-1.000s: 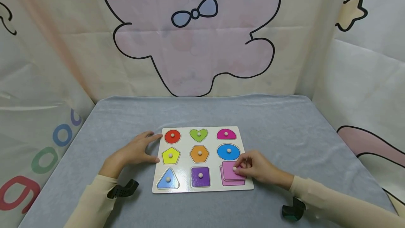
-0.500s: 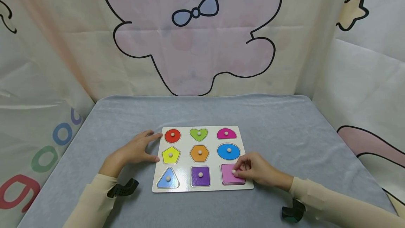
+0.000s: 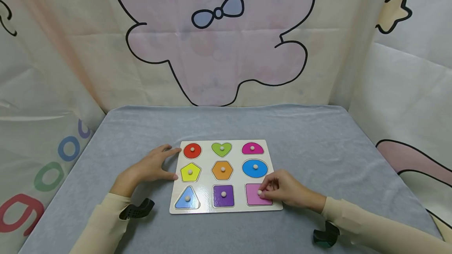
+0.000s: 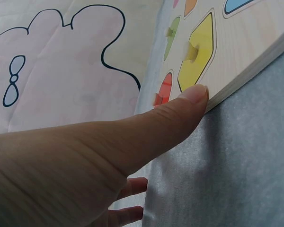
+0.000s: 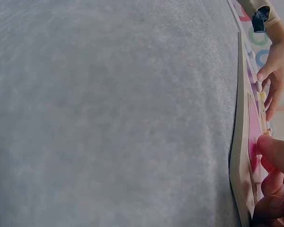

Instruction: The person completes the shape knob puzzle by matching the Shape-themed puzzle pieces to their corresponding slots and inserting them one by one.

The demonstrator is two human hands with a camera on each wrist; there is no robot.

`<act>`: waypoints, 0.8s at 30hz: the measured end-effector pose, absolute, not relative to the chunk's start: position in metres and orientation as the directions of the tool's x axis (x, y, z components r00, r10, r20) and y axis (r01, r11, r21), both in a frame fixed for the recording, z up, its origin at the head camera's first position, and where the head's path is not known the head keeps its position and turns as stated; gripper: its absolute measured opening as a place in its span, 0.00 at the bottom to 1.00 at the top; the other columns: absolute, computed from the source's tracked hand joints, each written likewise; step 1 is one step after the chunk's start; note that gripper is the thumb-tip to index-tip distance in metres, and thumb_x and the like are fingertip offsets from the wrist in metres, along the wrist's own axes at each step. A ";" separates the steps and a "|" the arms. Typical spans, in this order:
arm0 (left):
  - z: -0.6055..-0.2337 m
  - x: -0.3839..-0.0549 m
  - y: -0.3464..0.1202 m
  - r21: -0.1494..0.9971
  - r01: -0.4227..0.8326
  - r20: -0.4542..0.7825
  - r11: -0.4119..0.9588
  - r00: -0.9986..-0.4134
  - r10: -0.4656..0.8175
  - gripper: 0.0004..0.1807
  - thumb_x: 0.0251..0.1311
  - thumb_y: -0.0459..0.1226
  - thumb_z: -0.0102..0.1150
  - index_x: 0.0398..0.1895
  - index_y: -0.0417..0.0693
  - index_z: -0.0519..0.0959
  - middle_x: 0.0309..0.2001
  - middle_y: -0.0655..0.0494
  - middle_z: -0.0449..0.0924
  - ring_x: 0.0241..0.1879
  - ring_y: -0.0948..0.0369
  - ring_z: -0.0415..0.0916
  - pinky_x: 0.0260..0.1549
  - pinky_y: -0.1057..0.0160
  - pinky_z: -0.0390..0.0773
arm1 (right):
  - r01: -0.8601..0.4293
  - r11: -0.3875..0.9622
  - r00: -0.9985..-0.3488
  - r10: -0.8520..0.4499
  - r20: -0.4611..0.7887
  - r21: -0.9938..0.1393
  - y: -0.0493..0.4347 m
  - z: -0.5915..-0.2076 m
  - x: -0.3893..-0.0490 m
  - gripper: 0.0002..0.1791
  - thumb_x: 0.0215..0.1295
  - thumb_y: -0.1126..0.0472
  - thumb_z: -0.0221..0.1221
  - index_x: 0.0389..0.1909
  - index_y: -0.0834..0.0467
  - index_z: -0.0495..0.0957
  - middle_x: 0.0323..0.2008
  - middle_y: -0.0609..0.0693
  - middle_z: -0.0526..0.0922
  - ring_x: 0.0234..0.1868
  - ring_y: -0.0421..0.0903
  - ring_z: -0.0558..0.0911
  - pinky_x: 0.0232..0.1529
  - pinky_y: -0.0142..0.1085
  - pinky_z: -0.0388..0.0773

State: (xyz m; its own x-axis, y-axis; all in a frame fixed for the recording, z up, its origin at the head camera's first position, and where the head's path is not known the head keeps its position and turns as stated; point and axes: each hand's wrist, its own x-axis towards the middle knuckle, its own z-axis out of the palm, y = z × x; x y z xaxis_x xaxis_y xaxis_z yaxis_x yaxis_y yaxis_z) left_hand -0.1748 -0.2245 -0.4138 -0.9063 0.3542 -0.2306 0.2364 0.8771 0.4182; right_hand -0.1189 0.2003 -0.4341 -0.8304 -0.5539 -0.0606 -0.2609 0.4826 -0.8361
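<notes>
A white wooden shape puzzle board [image 3: 205, 203] lies flat on the grey cloth, holding several coloured pieces with small round knobs. At its front right corner, the pink square piece [image 3: 252, 198] sits level in its recess. My right hand [image 3: 291, 188] pinches that piece's knob between thumb and forefinger. Seen from the right wrist, the pink piece [image 5: 253, 130] lies under the thumb. My left hand [image 3: 148, 168] rests at the board's left edge, fingers spread and thumb touching the rim. In the left wrist view, the thumb [image 4: 194, 97] presses the edge near the yellow pentagon piece [image 4: 201, 54].
Grey cloth [image 3: 303, 136] covers the table around the board. A printed curtain [image 3: 212, 58] hangs behind and at both sides. Each wrist carries a black device, such as the one on the left wrist [image 3: 137, 209].
The pink piece, tilted and offset above its recess a second ago, has moved down into it with my right hand still on its knob. My left hand has stayed in place.
</notes>
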 end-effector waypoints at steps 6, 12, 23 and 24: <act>-0.413 -0.175 -0.224 0.422 0.232 -0.233 0.876 -0.907 0.352 0.51 0.47 0.53 0.78 0.75 0.52 0.66 0.74 0.32 0.60 0.72 0.33 0.58 0.66 0.29 0.64 | -0.269 0.491 -0.832 -0.552 -0.057 -0.829 0.200 -0.434 -0.118 0.05 0.59 0.56 0.72 0.30 0.53 0.88 0.16 0.45 0.73 0.18 0.31 0.68 0.17 0.26 0.63; -0.412 -0.175 -0.224 0.421 0.234 -0.234 0.876 -0.906 0.354 0.51 0.47 0.53 0.78 0.75 0.52 0.66 0.74 0.32 0.60 0.72 0.33 0.57 0.66 0.28 0.63 | -0.267 0.517 -0.833 -0.548 -0.075 -0.813 0.200 -0.434 -0.119 0.04 0.60 0.55 0.72 0.31 0.51 0.88 0.16 0.43 0.72 0.18 0.32 0.68 0.18 0.26 0.63; -0.412 -0.176 -0.225 0.417 0.239 -0.233 0.877 -0.904 0.358 0.51 0.47 0.54 0.78 0.75 0.52 0.66 0.74 0.32 0.60 0.72 0.33 0.57 0.66 0.28 0.63 | -0.251 0.541 -0.832 -0.545 -0.107 -0.803 0.201 -0.434 -0.120 0.05 0.60 0.55 0.72 0.34 0.50 0.87 0.18 0.43 0.74 0.19 0.35 0.69 0.19 0.27 0.64; -0.413 -0.176 -0.224 0.417 0.237 -0.235 0.877 -0.904 0.356 0.51 0.47 0.54 0.78 0.75 0.52 0.66 0.74 0.32 0.60 0.72 0.33 0.57 0.66 0.28 0.63 | -0.252 0.542 -0.831 -0.546 -0.108 -0.801 0.201 -0.434 -0.120 0.05 0.60 0.54 0.72 0.34 0.49 0.87 0.19 0.43 0.74 0.19 0.35 0.70 0.19 0.27 0.64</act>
